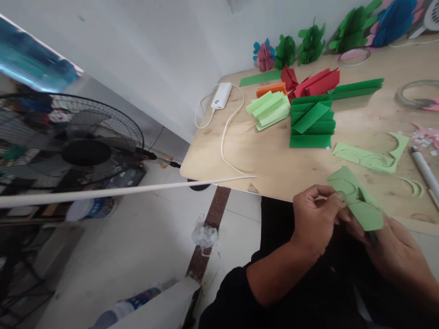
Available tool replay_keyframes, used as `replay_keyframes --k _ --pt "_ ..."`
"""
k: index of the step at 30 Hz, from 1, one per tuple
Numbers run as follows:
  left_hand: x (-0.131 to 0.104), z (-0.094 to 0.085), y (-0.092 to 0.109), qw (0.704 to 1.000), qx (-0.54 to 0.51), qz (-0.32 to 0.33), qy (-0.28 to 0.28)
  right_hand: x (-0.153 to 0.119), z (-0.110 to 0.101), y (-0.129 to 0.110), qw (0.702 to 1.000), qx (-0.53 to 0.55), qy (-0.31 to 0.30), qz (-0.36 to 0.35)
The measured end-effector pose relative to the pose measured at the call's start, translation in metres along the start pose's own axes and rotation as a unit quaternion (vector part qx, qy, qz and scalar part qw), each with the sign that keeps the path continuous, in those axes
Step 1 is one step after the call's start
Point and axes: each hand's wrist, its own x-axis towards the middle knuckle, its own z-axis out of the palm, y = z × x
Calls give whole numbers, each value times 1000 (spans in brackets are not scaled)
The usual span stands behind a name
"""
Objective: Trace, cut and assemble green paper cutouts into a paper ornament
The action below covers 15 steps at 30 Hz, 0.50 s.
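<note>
My left hand [317, 217] pinches the left edge of a light green paper piece [365, 214] between thumb and fingers, just over the table's front edge. Curved lines are marked on the paper. My right hand [394, 246] is closed beneath the paper's right side, around what look like scissors [361, 195]. Their dark blade pokes up through a cut in the sheet, and the handles are mostly hidden by the hand. Beyond the paper lies a light green offcut [368, 157] with curved cut-outs. Thin curved paper scraps [411, 186] rest to the right.
Folded dark green paper [312, 121], light green folded paper [269, 109] and red paper [317, 82] lie on the table [212, 155]. Finished paper figures [310, 43] line the wall. A white power bank [222, 95] trails a cable. A pen [425, 171] sits right; a fan [85, 151] stands left.
</note>
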Motion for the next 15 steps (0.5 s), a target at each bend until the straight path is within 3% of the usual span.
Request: replay_keyframes --k 15 --pt "-7 6 4 998 -60 -11 0 -3 8 2 998 47 23 -25"
